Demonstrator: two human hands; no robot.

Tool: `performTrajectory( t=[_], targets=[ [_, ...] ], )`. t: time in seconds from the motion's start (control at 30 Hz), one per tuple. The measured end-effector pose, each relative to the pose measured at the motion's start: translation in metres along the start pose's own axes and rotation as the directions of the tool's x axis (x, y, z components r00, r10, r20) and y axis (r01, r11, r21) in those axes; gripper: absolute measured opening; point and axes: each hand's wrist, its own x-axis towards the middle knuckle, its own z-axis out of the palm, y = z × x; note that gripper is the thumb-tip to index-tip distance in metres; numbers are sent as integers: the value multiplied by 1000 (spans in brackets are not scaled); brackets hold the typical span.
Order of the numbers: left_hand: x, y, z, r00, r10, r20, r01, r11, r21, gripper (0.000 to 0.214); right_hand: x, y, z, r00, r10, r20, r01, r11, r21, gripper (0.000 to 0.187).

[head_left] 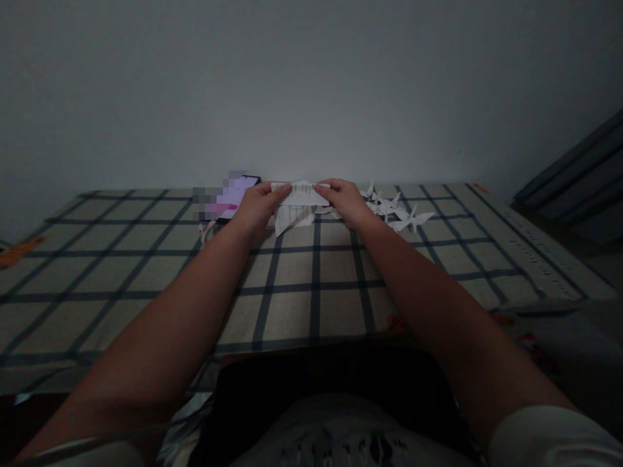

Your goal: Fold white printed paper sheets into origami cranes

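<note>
Both hands pinch a strip of printed paper (302,194) by its two ends and hold it above the table. My left hand (257,206) has its thumb on the paper's left end; my right hand (346,200) grips the right end the same way. Below the strip, more printed paper sheets (292,219) show, lying partly hidden behind it. Several folded white paper cranes (396,211) lie just right of my right hand. Left of my left hand a phone (236,194) with a lit, partly blurred-out screen leans or lies at the back.
A checked cloth (335,266) covers the table, which stands against a pale wall (311,91). An orange tassel or strip (22,251) lies at the far left. Grey slanted panels (579,181) stand beyond the right end. A cord hangs beside the phone.
</note>
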Motion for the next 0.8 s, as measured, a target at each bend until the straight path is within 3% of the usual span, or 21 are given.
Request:
performTrajectory(
  t=[0.27, 0.47, 0.8],
  targets=[
    [1, -2, -2, 1000, 12, -28, -11, 1000, 7, 42, 6, 12, -4, 998, -62, -6, 62, 998, -18, 30],
    [1, -2, -2, 999, -3, -39, 3, 1000, 0, 42, 7, 12, -3, 998, -68, -16, 68, 998, -14, 27],
    [9, -5, 0, 998, 8, -64, -18, 988, -155, 37, 11, 17, -3, 998, -67, -3, 67, 998, 12, 28]
  ],
)
